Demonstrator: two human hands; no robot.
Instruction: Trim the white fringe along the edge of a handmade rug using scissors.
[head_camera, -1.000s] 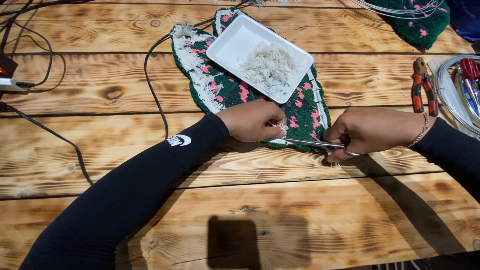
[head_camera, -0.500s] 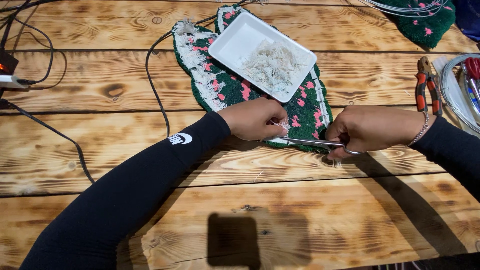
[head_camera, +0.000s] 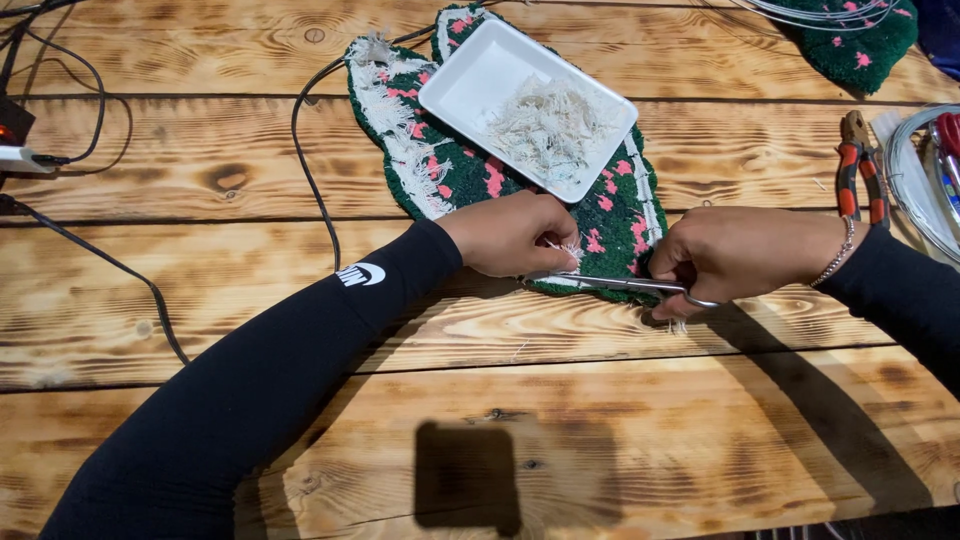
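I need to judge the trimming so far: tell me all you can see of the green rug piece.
The rug is dark green tufted pile with pink spots and a ragged white fringe edge. It lies flat on the wooden table, running diagonally. A white tray of pale thread scraps rests on it. The left hand presses its near end, where scissors in the right hand meet the edge.

A desk (head_camera: 250, 170) of scorched, knotty wooden planks is carrying everything — a green tufted rug piece (head_camera: 455, 170) with pink flecks is lying flat at its middle, black cables (head_camera: 310, 170) are trailing across the left, and red-handled pliers (head_camera: 860, 180) are resting near a wire coil (head_camera: 905, 190) at the right edge — a second green piece (head_camera: 860, 45) is sitting top right.
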